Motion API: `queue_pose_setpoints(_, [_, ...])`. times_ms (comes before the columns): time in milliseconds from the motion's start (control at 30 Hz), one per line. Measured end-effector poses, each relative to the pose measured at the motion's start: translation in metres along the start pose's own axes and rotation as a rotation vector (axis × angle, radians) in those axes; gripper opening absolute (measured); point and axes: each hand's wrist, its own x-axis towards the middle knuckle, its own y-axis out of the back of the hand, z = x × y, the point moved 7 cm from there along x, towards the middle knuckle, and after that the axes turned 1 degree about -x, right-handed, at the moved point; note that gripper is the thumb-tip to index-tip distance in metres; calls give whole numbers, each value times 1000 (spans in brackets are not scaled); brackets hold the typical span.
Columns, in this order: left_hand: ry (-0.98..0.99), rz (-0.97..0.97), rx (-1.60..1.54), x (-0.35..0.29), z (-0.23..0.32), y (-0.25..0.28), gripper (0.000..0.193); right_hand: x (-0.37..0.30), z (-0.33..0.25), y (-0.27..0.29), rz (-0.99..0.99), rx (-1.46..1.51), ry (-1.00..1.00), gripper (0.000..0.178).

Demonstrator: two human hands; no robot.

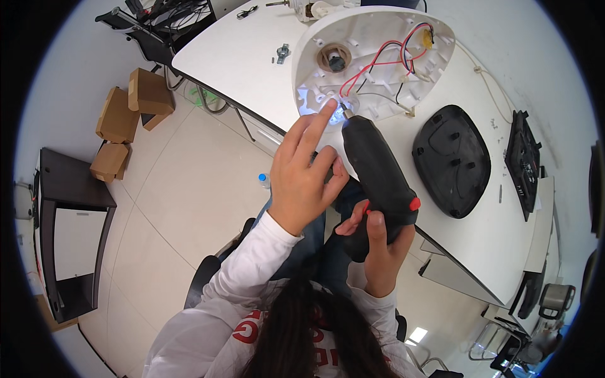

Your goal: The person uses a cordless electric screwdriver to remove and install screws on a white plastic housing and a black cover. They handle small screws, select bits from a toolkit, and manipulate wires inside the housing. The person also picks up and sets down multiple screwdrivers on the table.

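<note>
The white shell lies at twelve o'clock on the bench, hollow side up. Work on it looks midway: its interior is open, red and black wires loop loose at its two o'clock, and the black housing lies apart at its five o'clock. The right hand is wrapped around the handle of a power driver, whose bit reaches a lit spot at the shell's seven o'clock; whether a screw there is seated cannot be told. The left hand grips nothing visible, index finger extended beside the bit. The shell looks smooth, rigid plastic, ribbed and pegged inside; the housing, dark and rounded, shows short posts.
</note>
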Motion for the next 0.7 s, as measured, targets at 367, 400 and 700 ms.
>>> queue_pose_setpoints(367, [54,-51,-22,-4,-2,-5,14,9,-18,0,-52,-180,-60,29])
queue_pose_setpoints(400, [79,-55,-48,-6,-3,-7,14,9,-20,0,-53,-185,-67,29])
queue_pose_setpoints(700, [153,-25,-133,-2,-12,-14,15,9,-22,-2,-30,-169,-88,29])
